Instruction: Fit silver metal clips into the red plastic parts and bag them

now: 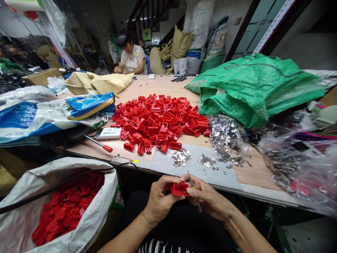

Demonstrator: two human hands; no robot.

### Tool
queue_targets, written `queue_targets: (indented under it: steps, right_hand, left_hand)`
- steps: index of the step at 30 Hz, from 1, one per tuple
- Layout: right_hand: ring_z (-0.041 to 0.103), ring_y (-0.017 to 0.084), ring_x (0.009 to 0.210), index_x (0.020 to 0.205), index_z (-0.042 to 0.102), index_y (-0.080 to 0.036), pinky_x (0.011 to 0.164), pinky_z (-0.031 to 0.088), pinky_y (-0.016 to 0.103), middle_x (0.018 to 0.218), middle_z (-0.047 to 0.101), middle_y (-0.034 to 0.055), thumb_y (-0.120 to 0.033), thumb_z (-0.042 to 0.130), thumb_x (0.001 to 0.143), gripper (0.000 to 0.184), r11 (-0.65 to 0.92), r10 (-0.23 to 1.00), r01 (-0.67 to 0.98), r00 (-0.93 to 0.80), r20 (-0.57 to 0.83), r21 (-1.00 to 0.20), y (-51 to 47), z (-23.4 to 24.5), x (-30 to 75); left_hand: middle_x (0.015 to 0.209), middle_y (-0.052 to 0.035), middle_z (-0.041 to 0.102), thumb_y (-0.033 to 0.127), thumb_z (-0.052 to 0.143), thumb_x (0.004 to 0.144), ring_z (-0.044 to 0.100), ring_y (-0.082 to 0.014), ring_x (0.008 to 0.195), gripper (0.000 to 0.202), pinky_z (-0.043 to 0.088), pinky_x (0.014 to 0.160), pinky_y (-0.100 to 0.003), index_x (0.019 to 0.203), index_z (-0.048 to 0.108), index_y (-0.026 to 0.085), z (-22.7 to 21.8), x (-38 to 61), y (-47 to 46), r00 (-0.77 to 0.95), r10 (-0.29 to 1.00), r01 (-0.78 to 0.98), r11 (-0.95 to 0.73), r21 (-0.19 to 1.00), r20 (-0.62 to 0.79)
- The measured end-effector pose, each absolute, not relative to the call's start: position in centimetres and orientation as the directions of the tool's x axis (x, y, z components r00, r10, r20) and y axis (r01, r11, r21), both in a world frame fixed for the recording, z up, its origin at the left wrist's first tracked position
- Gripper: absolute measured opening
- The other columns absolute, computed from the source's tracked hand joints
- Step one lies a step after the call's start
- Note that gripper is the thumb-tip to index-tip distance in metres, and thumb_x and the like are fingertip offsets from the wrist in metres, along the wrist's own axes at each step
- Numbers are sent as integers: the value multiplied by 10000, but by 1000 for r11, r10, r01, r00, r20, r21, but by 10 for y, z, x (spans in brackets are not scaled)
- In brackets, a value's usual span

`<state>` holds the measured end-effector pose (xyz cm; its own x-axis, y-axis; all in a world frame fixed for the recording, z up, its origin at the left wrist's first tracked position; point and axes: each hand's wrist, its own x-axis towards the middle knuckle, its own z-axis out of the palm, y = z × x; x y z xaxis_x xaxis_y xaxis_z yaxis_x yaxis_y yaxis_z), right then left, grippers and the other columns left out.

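My left hand point(160, 199) pinches a small, open-sided red plastic housing point(179, 189) above my lap, just in front of the table edge. Close against it, my right hand point(207, 194) is closed round a thin metal rod point(190, 178) with a bit of yellow by the thumb. One end of the rod points up past the fingers and the other sticks out below. The rod's exact kind is unclear, and my fingers partly cover the housing. On the table ahead lie a pile of similar red housings point(160, 119) and a small heap of flat metal pieces point(180, 157).
A white sack point(105, 207) of red parts stands at my left. Nearby on the table are a red-handled tool point(101, 144) and a white box point(107, 133). Bags of metal pieces point(228, 135) and a green sack point(258, 88) lie right. Another person point(133, 59) sits across the table.
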<state>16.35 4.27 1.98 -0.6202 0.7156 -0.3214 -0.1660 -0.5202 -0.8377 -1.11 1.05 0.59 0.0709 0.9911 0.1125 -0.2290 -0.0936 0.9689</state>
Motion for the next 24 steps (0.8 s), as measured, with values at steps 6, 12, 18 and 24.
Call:
queue_targets:
  steps: [6, 12, 18, 24]
  right_hand:
    - [420, 98, 546, 1025, 534, -215, 514, 324, 219, 699, 525, -36, -503, 604, 825, 357, -245, 793, 129, -544, -276, -961, 63, 24, 171]
    - [602, 221, 804, 825, 575, -219, 720, 428, 330, 843, 654, 48, -262, 508, 861, 87, 176, 983, 815, -174, 57, -552, 97, 16, 183]
    - [622, 231, 864, 918, 581, -193, 739, 434, 320, 928, 662, 89, -204, 488, 876, 103, 216, 976, 912, -193, 98, -350, 106, 2, 174]
    - [607, 210, 799, 809, 562, -213, 692, 415, 299, 863, 663, 46, -208, 509, 848, 65, 195, 981, 902, -181, 73, -386, 112, 4, 172]
  left_hand:
    - [988, -38, 729, 133, 798, 675, 684, -174, 907, 311, 522, 854, -294, 941, 644, 185, 3, -12, 18, 37, 999, -438, 51, 897, -39]
    - [1009, -22, 700, 116, 778, 695, 666, -140, 867, 318, 530, 811, -269, 951, 602, 181, 1, -14, 21, -16, 995, -519, 75, 852, -97]
    - [1013, -26, 676, 118, 761, 712, 672, -180, 870, 318, 567, 784, -349, 967, 580, 178, -1, -14, 21, 17, 992, -552, 116, 826, -128]
    - [1022, -34, 669, 120, 770, 705, 670, -172, 862, 339, 578, 770, -341, 981, 582, 176, -6, -15, 22, 15, 992, -562, 114, 819, -128]
